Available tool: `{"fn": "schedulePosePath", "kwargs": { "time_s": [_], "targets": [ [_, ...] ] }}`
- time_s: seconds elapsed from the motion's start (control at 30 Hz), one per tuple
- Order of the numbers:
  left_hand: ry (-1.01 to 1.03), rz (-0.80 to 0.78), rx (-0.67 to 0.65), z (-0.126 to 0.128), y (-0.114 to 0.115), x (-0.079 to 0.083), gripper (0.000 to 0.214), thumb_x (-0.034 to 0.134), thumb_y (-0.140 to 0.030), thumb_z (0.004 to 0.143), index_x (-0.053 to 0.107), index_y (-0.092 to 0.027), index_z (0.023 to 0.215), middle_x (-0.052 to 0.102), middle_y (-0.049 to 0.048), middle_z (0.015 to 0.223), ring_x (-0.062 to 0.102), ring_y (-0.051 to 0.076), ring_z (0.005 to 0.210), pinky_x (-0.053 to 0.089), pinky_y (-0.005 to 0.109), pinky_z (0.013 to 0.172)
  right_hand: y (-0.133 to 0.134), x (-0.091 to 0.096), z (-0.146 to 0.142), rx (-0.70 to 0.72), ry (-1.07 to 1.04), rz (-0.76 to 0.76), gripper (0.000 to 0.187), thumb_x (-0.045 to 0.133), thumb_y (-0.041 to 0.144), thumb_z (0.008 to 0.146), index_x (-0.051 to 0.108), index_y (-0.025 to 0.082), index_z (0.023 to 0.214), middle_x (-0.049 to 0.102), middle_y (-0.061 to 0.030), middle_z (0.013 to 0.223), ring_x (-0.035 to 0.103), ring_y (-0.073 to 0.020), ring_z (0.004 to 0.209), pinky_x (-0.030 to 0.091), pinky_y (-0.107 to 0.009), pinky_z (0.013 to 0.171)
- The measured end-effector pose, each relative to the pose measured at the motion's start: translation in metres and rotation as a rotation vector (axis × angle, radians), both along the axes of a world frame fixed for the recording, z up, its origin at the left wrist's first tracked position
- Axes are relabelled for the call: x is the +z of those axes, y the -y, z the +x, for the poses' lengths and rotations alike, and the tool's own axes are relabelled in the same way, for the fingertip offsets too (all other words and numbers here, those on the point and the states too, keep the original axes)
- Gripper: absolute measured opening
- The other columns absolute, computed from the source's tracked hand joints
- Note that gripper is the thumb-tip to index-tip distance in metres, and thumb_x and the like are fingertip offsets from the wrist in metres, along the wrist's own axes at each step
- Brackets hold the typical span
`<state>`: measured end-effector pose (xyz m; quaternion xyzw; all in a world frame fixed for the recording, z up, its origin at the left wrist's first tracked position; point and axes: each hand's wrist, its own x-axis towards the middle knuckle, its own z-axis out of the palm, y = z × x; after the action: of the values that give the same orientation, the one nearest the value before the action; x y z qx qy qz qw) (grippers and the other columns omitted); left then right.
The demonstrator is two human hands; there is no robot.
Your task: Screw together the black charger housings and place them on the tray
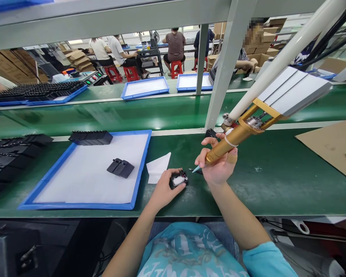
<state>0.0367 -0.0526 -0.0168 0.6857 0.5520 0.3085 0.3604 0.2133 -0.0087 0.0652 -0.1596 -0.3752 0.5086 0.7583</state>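
Note:
My left hand point(165, 190) is closed around a small black plastic housing point(180, 179) at the near part of the green bench. The housing lies open side up, with a white part inside it. My right hand point(219, 165) wraps around a gold-coloured glue dispenser point(225, 144) with a tapered light-blue nozzle. The nozzle tip points down and left, just right of the housing and apart from it. A white paper sheet point(157, 168) lies behind my left hand. Some small dark piece rests beneath the nozzle, too unclear to name.
A blue-rimmed tray point(146, 154) to the left bears black housings point(120, 168); more stand in rows point(14, 157) at the far left. The dispenser hangs from a white arm point(285, 54). Cardboard point(331, 142) lies right. A metal post point(223, 69) rises behind. Several people sit beyond.

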Motion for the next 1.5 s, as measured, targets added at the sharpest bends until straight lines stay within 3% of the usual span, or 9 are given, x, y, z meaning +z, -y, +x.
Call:
{"fn": "schedulePosePath", "kwargs": {
  "time_s": [0.1, 0.2, 0.4, 0.53, 0.77, 0.97, 1.07, 1.37, 1.5],
  "targets": [
    [0.181, -0.087, -0.038, 0.002, -0.01, 0.003, 0.04, 0.046, -0.042, 0.095, 0.054, -0.021, 0.127, 0.058, 0.0083, 0.133, 0.053, 0.024, 0.124, 0.038, 0.043, 0.107, 0.0, 0.0, 0.001, -0.006, -0.002, 0.002, 0.037, 0.039, 0.058, 0.088, 0.052, 0.028, 0.106, 0.064, 0.0028, 0.088, 0.054, -0.0072, 0.037, 0.051, -0.027, 0.037],
    [0.261, -0.107, -0.072, 0.007, -0.017, 0.004, 0.043, 0.029, -0.042, 0.101, 0.06, -0.021, 0.122, 0.065, 0.0068, 0.124, 0.058, 0.021, 0.12, 0.041, 0.041, 0.106, -0.001, 0.0, 0.001, -0.012, 0.001, 0.003, 0.037, 0.039, 0.058, 0.089, 0.053, 0.028, 0.106, 0.064, 0.0027, 0.088, 0.054, -0.0073, 0.037, 0.052, -0.027, 0.038],
    [-0.065, 0.423, -0.092, 0.012, -0.007, 0.003, 0.023, 0.057, -0.031, 0.092, 0.066, -0.022, 0.112, 0.072, 0.0053, 0.103, 0.065, 0.02, 0.095, 0.053, 0.035, 0.084, -0.001, 0.0, 0.001, -0.015, 0.008, -0.025, 0.036, 0.038, 0.058, 0.089, 0.052, 0.03, 0.106, 0.063, 0.0028, 0.087, 0.053, -0.0076, 0.037, 0.051, -0.027, 0.036],
    [-0.147, 0.571, -0.103, 0.016, -0.004, 0.002, 0.017, 0.06, -0.025, 0.09, 0.064, -0.021, 0.107, 0.072, 0.0037, 0.1, 0.063, 0.018, 0.088, 0.053, 0.033, 0.079, -0.001, 0.001, 0.002, -0.01, 0.003, -0.017, 0.036, 0.037, 0.057, 0.089, 0.053, 0.03, 0.107, 0.063, 0.0024, 0.088, 0.053, -0.0079, 0.037, 0.05, -0.028, 0.036],
    [-0.192, 0.464, -0.064, 0.024, -0.006, -0.003, 0.013, 0.054, -0.029, 0.094, 0.061, -0.02, 0.1, 0.07, 0.0042, 0.096, 0.063, 0.019, 0.085, 0.051, 0.032, 0.074, -0.001, 0.001, 0.001, -0.011, 0.009, -0.018, 0.036, 0.037, 0.057, 0.09, 0.052, 0.029, 0.107, 0.064, 0.0029, 0.087, 0.053, -0.008, 0.037, 0.051, -0.028, 0.037],
    [-0.593, 0.418, -0.164, 0.021, -0.004, 0.0, 0.039, 0.053, -0.041, 0.093, 0.053, -0.025, 0.128, 0.066, 0.0043, 0.09, 0.059, 0.022, 0.079, 0.047, 0.032, 0.067, -0.001, 0.001, 0.002, -0.029, 0.027, -0.052, 0.037, 0.037, 0.06, 0.088, 0.05, 0.03, 0.106, 0.063, 0.0034, 0.086, 0.051, -0.0079, 0.036, 0.049, -0.028, 0.036],
    [-0.72, 0.406, -0.178, 0.023, -0.003, 0.004, 0.04, 0.055, -0.039, 0.092, 0.053, -0.025, 0.129, 0.061, 0.0051, 0.089, 0.058, 0.023, 0.081, 0.045, 0.032, 0.065, -0.001, 0.002, 0.002, -0.036, 0.041, -0.071, 0.038, 0.038, 0.061, 0.086, 0.049, 0.031, 0.106, 0.062, 0.0033, 0.085, 0.051, -0.008, 0.036, 0.049, -0.028, 0.035],
    [-0.77, 0.426, -0.174, 0.032, 0.003, 0.007, 0.033, 0.052, -0.031, 0.094, 0.054, -0.021, 0.125, 0.061, 0.0069, 0.092, 0.058, 0.024, 0.084, 0.041, 0.034, 0.068, -0.002, 0.003, 0.004, -0.036, 0.028, -0.06, 0.04, 0.041, 0.061, 0.085, 0.053, 0.028, 0.104, 0.063, 0.0028, 0.083, 0.052, -0.0081, 0.036, 0.05, -0.028, 0.036],
    [-0.719, 0.452, -0.064, 0.008, 0.004, 0.014, 0.034, 0.047, -0.038, 0.096, 0.054, -0.02, 0.124, 0.064, 0.0079, 0.095, 0.058, 0.024, 0.087, 0.04, 0.036, 0.073, -0.002, 0.002, 0.006, -0.033, 0.008, -0.071, 0.041, 0.044, 0.061, 0.083, 0.054, 0.027, 0.104, 0.064, 0.0022, 0.083, 0.053, -0.0097, 0.036, 0.048, -0.028, 0.036]
  ]
}}
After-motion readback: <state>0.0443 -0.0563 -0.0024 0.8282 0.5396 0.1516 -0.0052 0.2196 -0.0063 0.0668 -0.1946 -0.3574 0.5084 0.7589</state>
